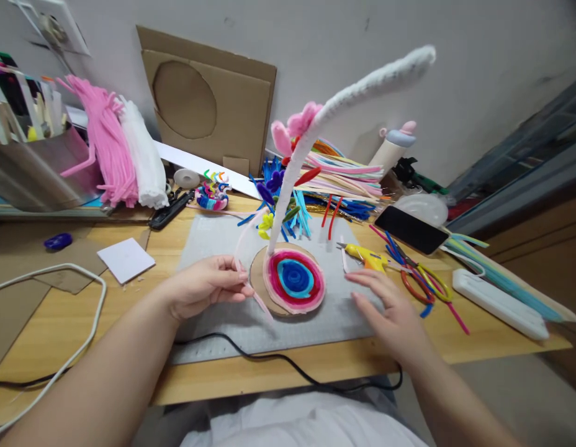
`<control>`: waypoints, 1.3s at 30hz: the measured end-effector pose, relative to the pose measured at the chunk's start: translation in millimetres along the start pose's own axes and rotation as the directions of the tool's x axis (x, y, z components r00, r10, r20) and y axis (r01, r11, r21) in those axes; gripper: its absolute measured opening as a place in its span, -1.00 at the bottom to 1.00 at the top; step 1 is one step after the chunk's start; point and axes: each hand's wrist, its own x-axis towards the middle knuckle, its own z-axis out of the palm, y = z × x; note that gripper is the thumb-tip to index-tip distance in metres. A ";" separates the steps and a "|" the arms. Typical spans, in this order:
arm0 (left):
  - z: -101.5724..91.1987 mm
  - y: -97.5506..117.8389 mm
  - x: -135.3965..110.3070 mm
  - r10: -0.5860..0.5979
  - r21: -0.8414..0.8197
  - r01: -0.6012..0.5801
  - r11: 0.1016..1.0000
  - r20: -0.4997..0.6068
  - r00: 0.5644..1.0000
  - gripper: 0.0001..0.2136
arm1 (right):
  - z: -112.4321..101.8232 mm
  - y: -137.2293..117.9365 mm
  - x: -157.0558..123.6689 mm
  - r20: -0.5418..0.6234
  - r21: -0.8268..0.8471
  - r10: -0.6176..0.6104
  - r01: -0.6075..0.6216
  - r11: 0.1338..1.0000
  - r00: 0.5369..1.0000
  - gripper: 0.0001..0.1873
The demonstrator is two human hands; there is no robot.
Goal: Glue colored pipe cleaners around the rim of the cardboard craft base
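Note:
My left hand (220,280) pinches a pale pink pipe cleaner (262,305) at the left side of a round cardboard base (259,273). Coils of pink, red and blue pipe cleaner (295,279) cover most of that base. A tall white fuzzy stem (295,162) rises from it, leaning right, with pink flowers (303,121) partway up. My right hand (385,307) is open, its fingers spread low over the grey cutting mat (213,248). Just beyond its fingertips are a short pale piece of pipe cleaner (344,261) and a yellow glue gun (366,256).
Scissors (432,282), a black phone (411,230) and a white power strip (499,304) lie at the right. Bundles of pipe cleaners (348,171) fill the back. A black cable (279,357) crosses the mat's front edge. Cut cardboard (241,93) leans on the wall.

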 end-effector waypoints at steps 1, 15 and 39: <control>-0.8 -0.3 -1.9 -0.003 -0.009 0.003 1.000 -0.007 1.000 -0.71 | 3.8 -9.1 -1.5 0.054 0.029 -0.036 0.035 0.999 0.998 -0.76; 33.3 -49.8 -17.4 0.084 -0.160 -0.154 0.975 -0.375 0.923 -0.63 | 33.5 -40.4 -2.1 0.237 0.236 -0.348 0.293 0.926 0.907 -0.70; 48.6 -47.9 -15.3 -0.012 -0.322 -0.176 0.930 -0.507 0.862 -0.87 | 38.4 -36.5 -9.7 0.269 0.093 -0.470 0.463 0.882 0.841 -0.62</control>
